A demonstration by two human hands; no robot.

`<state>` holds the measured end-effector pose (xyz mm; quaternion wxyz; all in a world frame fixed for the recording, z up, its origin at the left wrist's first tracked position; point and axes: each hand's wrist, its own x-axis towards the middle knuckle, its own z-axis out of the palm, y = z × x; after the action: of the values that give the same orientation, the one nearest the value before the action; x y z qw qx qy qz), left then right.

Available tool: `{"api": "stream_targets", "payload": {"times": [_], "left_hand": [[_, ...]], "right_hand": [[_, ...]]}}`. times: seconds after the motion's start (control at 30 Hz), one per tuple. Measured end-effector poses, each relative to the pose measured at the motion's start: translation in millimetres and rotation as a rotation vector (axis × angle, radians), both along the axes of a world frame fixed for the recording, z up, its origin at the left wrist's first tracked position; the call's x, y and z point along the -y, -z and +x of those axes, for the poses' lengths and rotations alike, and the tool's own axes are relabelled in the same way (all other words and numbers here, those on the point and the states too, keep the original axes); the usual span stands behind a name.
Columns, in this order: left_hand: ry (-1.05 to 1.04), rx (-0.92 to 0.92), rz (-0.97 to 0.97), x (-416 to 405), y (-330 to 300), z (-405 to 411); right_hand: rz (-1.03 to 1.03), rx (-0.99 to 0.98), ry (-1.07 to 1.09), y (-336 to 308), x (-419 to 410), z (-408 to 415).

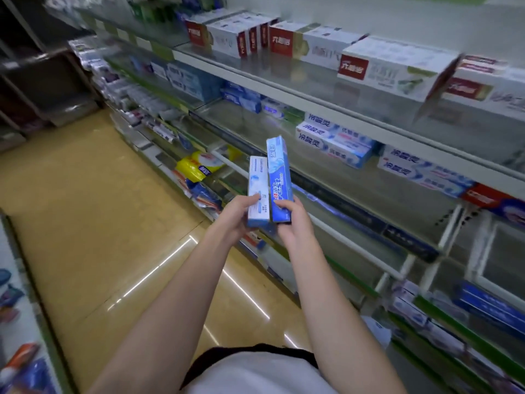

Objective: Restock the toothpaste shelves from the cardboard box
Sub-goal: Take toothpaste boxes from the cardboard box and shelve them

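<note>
My left hand (235,216) grips the lower end of a pale blue-and-white toothpaste box (258,186), held upright. Right beside it, touching, my right hand (292,223) grips the lower end of a darker blue toothpaste box (279,172), which stands taller. Both boxes are held in front of the glass shelving (326,92) on my right, level with a shelf that carries blue-and-white toothpaste boxes (335,140). The upper shelf carries white boxes with red labels (389,66). No cardboard box is in view.
The aisle floor (93,211) is tan and glossy, stretching ahead on the left. Lower shelves hold yellow packs (196,166) and more blue boxes (491,308). Another product rack (17,336) edges in at the lower left.
</note>
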<state>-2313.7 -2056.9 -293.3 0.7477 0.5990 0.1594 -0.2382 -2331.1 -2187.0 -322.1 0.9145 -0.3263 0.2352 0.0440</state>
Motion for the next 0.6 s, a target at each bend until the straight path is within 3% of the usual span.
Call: {"api": "stream_targets", "payload": {"times": [0.27,0.43,0.6], "left_hand": [[0.115,0.130,0.142,-12.9,-11.2,86.5],[0.218,0.382,0.298,-0.4,-10.7,141.3],[0.474,0.589,0.393,7.5,-8.1,195.2]], "right_hand": [[0.053,0.069,0.099,-12.7,-8.6,63.0],[0.060,0.033,0.324,-17.4,-7.0,97.9],[0.110,-0.011,0.594,-14.0,-6.8,109.2]]}}
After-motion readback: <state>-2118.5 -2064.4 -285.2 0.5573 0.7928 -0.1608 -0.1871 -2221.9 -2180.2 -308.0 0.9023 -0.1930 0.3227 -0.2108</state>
